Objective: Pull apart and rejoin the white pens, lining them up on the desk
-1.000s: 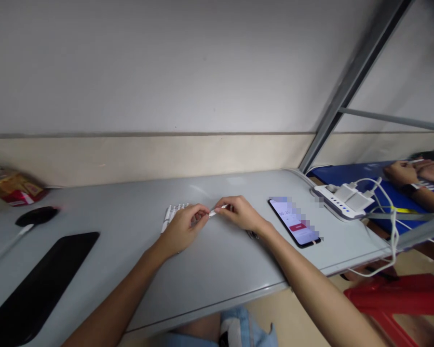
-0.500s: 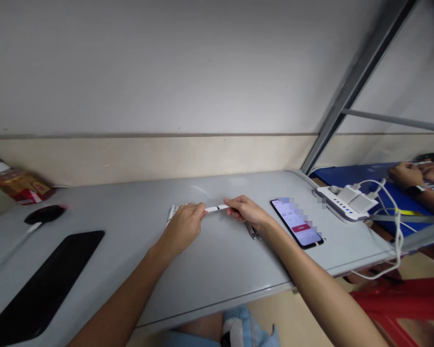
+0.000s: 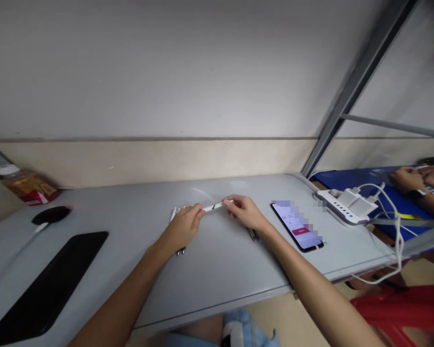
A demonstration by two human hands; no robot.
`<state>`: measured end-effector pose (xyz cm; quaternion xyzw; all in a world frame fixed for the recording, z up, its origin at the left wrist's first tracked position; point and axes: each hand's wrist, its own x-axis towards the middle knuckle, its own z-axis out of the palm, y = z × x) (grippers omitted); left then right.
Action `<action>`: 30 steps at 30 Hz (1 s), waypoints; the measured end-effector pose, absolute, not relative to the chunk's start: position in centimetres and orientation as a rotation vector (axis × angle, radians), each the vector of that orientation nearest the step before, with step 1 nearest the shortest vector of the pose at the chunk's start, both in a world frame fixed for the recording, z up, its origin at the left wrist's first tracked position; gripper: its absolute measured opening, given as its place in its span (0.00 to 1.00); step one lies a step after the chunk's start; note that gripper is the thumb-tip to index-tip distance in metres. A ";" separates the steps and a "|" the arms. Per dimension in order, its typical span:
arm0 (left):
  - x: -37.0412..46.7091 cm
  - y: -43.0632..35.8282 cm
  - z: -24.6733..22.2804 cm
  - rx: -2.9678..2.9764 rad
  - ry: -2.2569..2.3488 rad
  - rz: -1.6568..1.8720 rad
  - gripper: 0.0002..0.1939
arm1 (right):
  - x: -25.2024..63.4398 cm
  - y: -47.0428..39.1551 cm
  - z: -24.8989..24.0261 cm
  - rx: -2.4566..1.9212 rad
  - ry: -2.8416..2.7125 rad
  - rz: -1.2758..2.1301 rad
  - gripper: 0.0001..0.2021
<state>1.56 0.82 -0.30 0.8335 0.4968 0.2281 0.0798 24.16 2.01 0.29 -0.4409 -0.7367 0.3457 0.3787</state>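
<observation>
A slim white pen point(image 3: 212, 207) with a dark band is held level between my two hands, above the grey table. My left hand point(image 3: 185, 224) is closed round its left end. The thumb and fingertips of my right hand point(image 3: 241, 211) pinch its other end. Several white pens point(image 3: 173, 213) lie partly hidden beneath my left hand, their silvery tips showing below it. Just under my right wrist, more pens with metal tips point(image 3: 253, 235) rest on the table, mostly covered by the hand.
Right of my hands lies a lit phone point(image 3: 297, 226), with a white power strip point(image 3: 343, 207) and cables beyond it. On the left are a black mat-like slab point(image 3: 50, 284), a dark round object point(image 3: 51, 215) and a bottle point(image 3: 27, 185). Another person's hands point(image 3: 408, 179) are over a blue table.
My right fingers have shifted slightly on the pen's right end, and its tip now shows past them. My left hand has moved slightly left, exposing more pen tips beneath it.
</observation>
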 end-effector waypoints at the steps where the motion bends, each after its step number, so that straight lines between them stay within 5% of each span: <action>1: 1.5 0.8 -0.3 2.512 1.483 0.687 0.16 | 24.2 2.1 0.2 -1.159 -1.895 0.879 0.19; 5: 1.3 0.7 -0.3 2.582 1.485 0.660 0.15 | 24.4 2.4 -0.2 -1.050 -1.900 0.840 0.10; 11: 1.3 0.6 -0.3 2.578 1.464 0.624 0.13 | 24.6 2.3 0.0 -1.182 -1.904 0.905 0.19; 15: 1.3 0.6 -0.3 2.546 1.478 0.603 0.11 | 24.6 2.2 0.3 -1.061 -1.871 0.860 0.09; 20: 1.3 0.8 -0.3 2.550 1.467 0.590 0.09 | 24.7 2.4 0.0 -1.215 -1.851 0.986 0.19; 24: 1.2 0.9 -0.5 2.562 1.468 0.559 0.10 | 24.8 2.6 -0.2 -1.075 -1.863 0.892 0.10; 30: 1.1 1.0 -0.6 2.609 1.433 0.614 0.13 | 24.8 2.7 -0.3 -1.165 -1.893 0.884 0.14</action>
